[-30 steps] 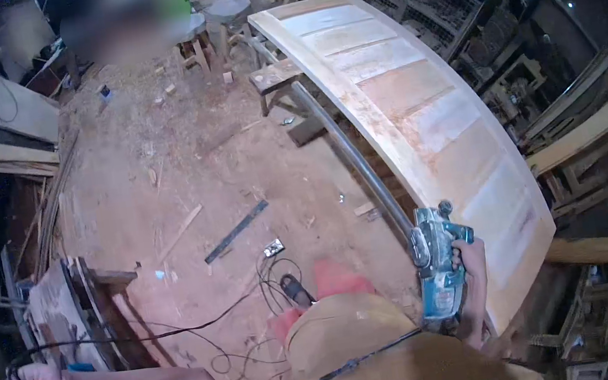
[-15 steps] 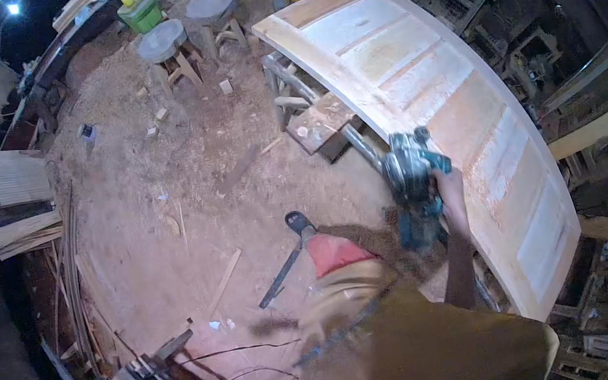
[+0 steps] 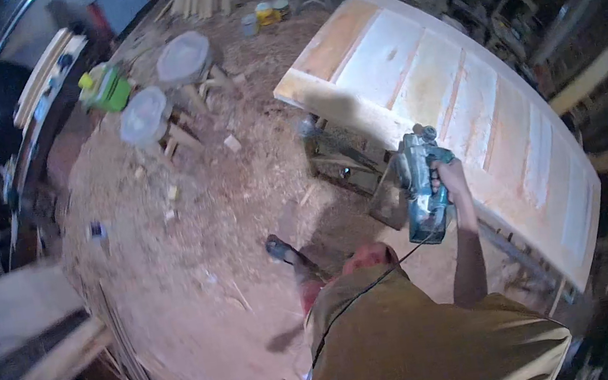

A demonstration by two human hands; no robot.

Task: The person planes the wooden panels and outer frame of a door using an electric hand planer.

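Observation:
My right hand (image 3: pixel 451 175) is wrapped round the handle of a teal electric planer (image 3: pixel 425 192). The planer is at the near long edge of a panelled wooden door (image 3: pixel 366 107), its front end close to that edge; I cannot tell whether it touches the wood. A dark cord (image 3: pixel 351 304) trails from the planer's rear across my brown shirt. The door lies flat on a support, with pale, whitish panels and orange-tinted rails. My left hand is out of view.
Two round-topped stools (image 3: pixel 184 57) stand at the back, beside a green container (image 3: pixel 106 89) with a yellow lid. Small paint tins (image 3: pixel 265 15) sit near the far wall. Wood offcuts (image 3: pixel 233 143) and shavings lie on the floor. Boards (image 3: pixel 60 364) are stacked at left.
My view has turned and shifted. The planer is now more upright in view beside the door's edge, with its cord showing across my shirt. My left hand, at bottom left before, has gone from view.

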